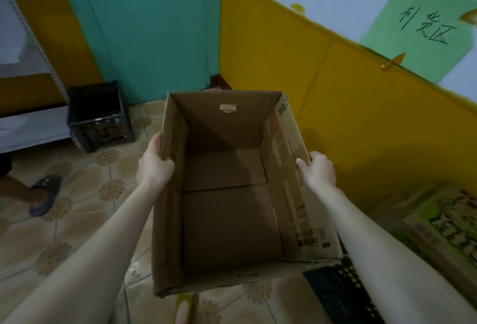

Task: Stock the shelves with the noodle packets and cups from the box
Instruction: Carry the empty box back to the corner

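Empty box (224,220) between both gripping hands

Open brown cardboard box (222,210), empty inside, top flaps upright.

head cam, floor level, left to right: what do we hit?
Sandalled foot → black crate → left hand → empty cardboard box → right hand → green printed carton.
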The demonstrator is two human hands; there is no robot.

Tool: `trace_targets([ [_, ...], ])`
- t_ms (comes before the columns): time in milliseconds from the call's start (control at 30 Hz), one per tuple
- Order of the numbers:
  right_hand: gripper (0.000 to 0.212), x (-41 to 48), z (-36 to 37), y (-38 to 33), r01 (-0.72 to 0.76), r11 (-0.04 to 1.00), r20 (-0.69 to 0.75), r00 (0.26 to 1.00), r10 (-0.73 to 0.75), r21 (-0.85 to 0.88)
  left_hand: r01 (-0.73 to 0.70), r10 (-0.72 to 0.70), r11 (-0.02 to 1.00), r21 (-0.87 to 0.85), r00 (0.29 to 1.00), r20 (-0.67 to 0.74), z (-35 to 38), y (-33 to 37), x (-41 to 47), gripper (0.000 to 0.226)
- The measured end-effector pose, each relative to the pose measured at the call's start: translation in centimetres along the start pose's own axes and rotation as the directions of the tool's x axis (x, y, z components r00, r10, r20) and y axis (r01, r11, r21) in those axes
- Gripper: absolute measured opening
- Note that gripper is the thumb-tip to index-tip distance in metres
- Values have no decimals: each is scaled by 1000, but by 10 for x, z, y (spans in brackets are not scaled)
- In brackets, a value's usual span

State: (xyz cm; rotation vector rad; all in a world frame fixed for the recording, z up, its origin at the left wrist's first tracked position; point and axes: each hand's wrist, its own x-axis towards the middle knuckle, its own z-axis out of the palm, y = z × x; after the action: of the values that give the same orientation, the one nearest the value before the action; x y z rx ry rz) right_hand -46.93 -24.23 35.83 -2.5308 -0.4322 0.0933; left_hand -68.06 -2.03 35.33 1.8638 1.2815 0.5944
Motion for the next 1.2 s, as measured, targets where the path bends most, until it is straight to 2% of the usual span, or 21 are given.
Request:
trace_targets([
  [167, 26, 39, 50, -23, -146, 989, -30, 989, 146, 3, -21, 16, 998, 53, 996, 89, 20, 3, 86, 68],
  [333, 21, 61, 84, -30, -313, 947, -45, 948, 316, 66, -72, 48, 991, 112, 979, 197, 45, 13, 150, 66],
  [467, 24, 79, 99, -22, -395, 916, -57, 915, 399, 62, -123, 79, 983, 139, 956, 284, 74, 22, 185, 67],
  [633, 22, 106, 100, 0, -489, 869, -89, 865, 494, 76, -158, 98, 982, 106, 898, 429, 129, 38, 216, 68],
  [1033, 21, 193, 72, 73, -643, 762, -207, 738, 642, 69, -261, 182, 964, 46, 778, 601, 275, 103, 246, 66],
  [1200, 22, 224, 69, 90, -699, 708, -237, 674, 700, 105, -215, 118, 974, 71, 750, 650, 319, 122, 259, 61],
])
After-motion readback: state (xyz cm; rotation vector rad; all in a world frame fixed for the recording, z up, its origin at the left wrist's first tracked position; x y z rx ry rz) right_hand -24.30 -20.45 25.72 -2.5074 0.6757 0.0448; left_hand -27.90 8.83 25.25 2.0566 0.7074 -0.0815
